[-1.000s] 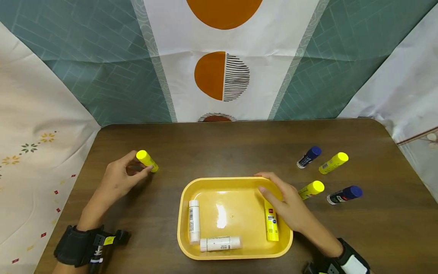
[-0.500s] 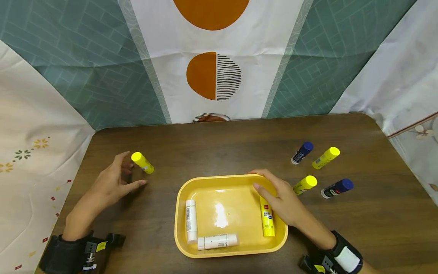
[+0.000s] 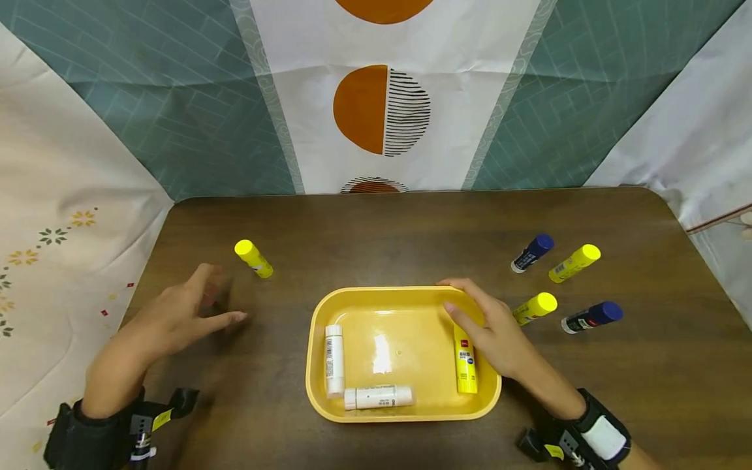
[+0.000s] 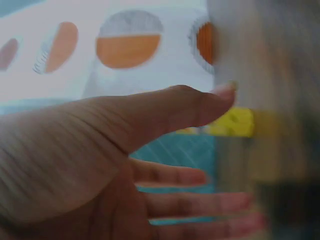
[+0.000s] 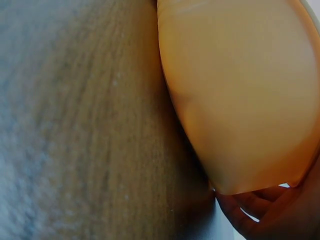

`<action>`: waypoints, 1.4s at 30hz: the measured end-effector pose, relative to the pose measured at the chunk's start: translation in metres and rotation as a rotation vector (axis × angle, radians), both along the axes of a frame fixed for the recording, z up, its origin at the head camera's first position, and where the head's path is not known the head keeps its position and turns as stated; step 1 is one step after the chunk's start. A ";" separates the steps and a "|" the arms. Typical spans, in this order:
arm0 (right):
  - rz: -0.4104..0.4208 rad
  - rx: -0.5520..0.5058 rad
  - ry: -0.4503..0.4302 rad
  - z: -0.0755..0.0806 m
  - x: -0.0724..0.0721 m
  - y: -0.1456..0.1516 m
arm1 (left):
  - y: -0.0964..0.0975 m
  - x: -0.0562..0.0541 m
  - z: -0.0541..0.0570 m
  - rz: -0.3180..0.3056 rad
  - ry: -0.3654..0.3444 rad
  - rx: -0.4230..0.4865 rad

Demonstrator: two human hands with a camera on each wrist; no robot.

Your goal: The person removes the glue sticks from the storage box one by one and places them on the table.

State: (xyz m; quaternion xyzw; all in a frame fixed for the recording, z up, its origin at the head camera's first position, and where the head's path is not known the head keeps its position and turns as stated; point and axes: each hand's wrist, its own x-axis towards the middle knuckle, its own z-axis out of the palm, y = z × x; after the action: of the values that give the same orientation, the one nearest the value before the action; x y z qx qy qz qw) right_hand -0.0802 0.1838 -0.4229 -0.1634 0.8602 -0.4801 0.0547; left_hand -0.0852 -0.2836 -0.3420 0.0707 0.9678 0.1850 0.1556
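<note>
Where a pale flowered cloth [image 3: 55, 281] is seen at the far left, the brown worktop [image 3: 376, 241] is bordered by its folds. Near that edge the left hand [image 3: 170, 320] is held, with a black strap [image 3: 88, 434] fastened round its wrist. Its grip is loose: in the left wrist view, the thumb is set well apart from the outstretched fingers. Just beyond that hand, a yellow glue stick [image 3: 254, 259] is stood upright, untouched.

Toward the middle, a shallow yellow tray [image 3: 417, 352] is set on the worktop. A white tube [image 3: 334, 361] is laid along its left wall, and a second white tube [image 3: 378, 397] is laid crosswise by its near wall; whether the two are touching cannot be told. A yellow tube [image 3: 466, 365] is laid beside the right wall, its far end overlapped by the right hand [image 3: 493, 333]. By this hand's grip the tray's far right corner is held, thumb inside the rim and fingers outside.

Farther right, a blue-capped stick [image 3: 533, 252], a half-hidden yellow stick [image 3: 536, 308], a farther yellow stick [image 3: 574, 263] and a dark blue stick [image 3: 592, 317] are stood apart.
</note>
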 end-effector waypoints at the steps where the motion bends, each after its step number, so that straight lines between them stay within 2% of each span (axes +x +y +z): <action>1: 0.000 -0.002 -0.002 0.001 0.000 0.000 | 0.005 0.004 0.005 -0.008 0.032 -0.021; 2: 0.001 -0.002 -0.003 0.002 -0.001 0.000 | 0.012 0.010 0.011 -0.018 0.083 -0.033; 4: 0.004 -0.002 -0.004 0.005 -0.001 -0.001 | 0.034 0.022 0.022 -0.065 0.234 -0.031; 6: 0.001 0.002 0.004 0.007 -0.002 0.000 | 0.061 0.032 0.029 -0.156 0.392 0.019; 8: -0.003 0.003 0.010 0.008 -0.003 0.000 | 0.088 0.039 0.033 -0.269 0.500 0.075; 9: -0.005 0.003 0.012 0.009 -0.003 0.000 | 0.099 0.041 0.033 -0.323 0.537 0.098; 11: -0.009 0.008 0.014 0.009 -0.004 0.000 | 0.117 0.042 0.032 -0.402 0.567 0.114; 13: -0.010 0.008 0.012 0.008 -0.004 0.001 | 0.128 0.042 0.030 -0.436 0.573 0.097; 17: -0.019 0.007 0.016 0.008 -0.004 0.001 | 0.139 0.043 0.022 -0.491 0.524 0.024; 21: -0.011 -0.022 -0.013 0.007 -0.004 -0.001 | 0.145 0.046 0.014 -0.546 0.395 -0.127; 24: 0.007 -0.061 -0.046 0.006 -0.004 -0.004 | 0.151 0.050 0.009 -0.553 0.300 -0.246; 26: 0.014 -0.068 -0.044 0.005 -0.004 -0.004 | 0.156 0.051 0.006 -0.539 0.257 -0.290; 36: 0.015 -0.070 -0.037 0.002 -0.002 0.000 | 0.175 0.046 -0.006 -0.499 0.138 -0.411; 39: 0.028 -0.082 -0.051 0.002 -0.003 0.000 | 0.174 0.047 -0.009 -0.503 0.146 -0.406; 42: 0.031 -0.093 -0.075 0.003 -0.003 0.000 | 0.171 0.048 -0.009 -0.536 0.164 -0.361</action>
State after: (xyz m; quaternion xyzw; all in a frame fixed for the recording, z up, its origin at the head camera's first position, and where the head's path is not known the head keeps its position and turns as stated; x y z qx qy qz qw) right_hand -0.0828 0.1839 -0.4202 -0.1608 0.8316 -0.5245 0.0867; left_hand -0.0374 -0.1127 -0.3511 0.3085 0.9412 -0.0433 0.1303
